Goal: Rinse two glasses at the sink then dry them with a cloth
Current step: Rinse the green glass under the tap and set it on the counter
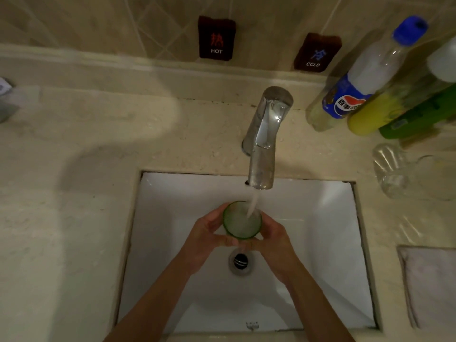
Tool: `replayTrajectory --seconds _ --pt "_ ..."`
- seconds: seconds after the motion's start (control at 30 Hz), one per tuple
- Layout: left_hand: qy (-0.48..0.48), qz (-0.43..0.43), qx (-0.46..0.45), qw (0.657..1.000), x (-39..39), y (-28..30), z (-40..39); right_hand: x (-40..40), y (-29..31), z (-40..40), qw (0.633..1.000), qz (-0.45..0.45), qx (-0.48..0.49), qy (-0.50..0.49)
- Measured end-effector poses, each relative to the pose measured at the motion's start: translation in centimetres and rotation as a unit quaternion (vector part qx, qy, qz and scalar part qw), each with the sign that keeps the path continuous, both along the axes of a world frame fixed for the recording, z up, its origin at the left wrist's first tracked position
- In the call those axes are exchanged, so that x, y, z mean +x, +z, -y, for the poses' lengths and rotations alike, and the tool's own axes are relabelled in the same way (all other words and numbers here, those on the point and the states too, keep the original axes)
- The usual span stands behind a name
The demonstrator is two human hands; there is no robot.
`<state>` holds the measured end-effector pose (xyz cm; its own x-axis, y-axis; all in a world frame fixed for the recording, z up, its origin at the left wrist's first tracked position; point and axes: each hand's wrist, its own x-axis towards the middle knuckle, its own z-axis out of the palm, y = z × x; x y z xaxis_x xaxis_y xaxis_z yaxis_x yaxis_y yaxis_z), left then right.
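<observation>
Both hands hold 1 green glass (pixel 242 221) upright over the sink (pixel 320 218), its long axis vertical and its mouth directly under the tap (pixel 265 141), so the stream (pixel 253 203) drops into the far right part of the opening. The left hand (pixel 209 233) wraps the left wall and the right hand (pixel 271 239) the right wall; each grip is closed on the glass, fingers curled round it, thumbs on the near side. The glass hangs just above and beyond the drain (pixel 240 261), apart from the basin floor. It looks full of frothy water, so the step in hand is likely the rinse of glass 1, with tipping out to follow; the glass sits between the hands, neither hand nearer. A 2nd glass (pixel 392 174), clear, appears to stand on the tabletop (pixel 74 218) to the right of the sink, nearer the right hand, beside a blurred clear object I cannot identify. A cloth (pixel 431 280) lies on the tabletop further toward the person on that same side. Bottles (pixel 365 90) crowd the right back corner, well clear of the hands. Nothing stands between glass and stream.
</observation>
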<state>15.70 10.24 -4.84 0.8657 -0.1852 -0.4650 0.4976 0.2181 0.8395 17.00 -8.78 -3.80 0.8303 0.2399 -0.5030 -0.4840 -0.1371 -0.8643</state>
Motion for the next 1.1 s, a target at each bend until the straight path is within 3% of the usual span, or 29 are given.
replayTrajectory --seconds 0.17,0.33,0.6,0.87,1.03,1.1 --pt "-0.035 0.0 0.002 0.999 -0.1 -0.3 -0.3 -0.2 -0.3 0.3 1.0 -0.008 -0.006 0.006" --pt "0.002 -0.02 -0.013 1.0 0.0 -0.5 0.2 0.3 0.0 -0.6 0.999 0.003 -0.033 0.008" --pt "0.008 -0.131 -0.084 0.988 -1.3 -0.6 1.0 -1.1 0.4 0.0 0.992 -0.122 0.009 0.033" --pt "0.046 -0.193 -0.146 0.969 -1.2 -0.2 3.7 -2.7 -0.9 -2.6 0.979 -0.084 -0.176 -0.058" --pt "0.129 -0.18 -0.118 0.968 -0.7 -0.2 5.6 -2.5 0.4 -5.9 0.967 -0.033 -0.228 -0.108" --pt "0.174 -0.181 -0.065 0.966 -0.2 0.0 6.3 -1.7 0.8 -6.4 0.966 -0.029 -0.213 -0.143"
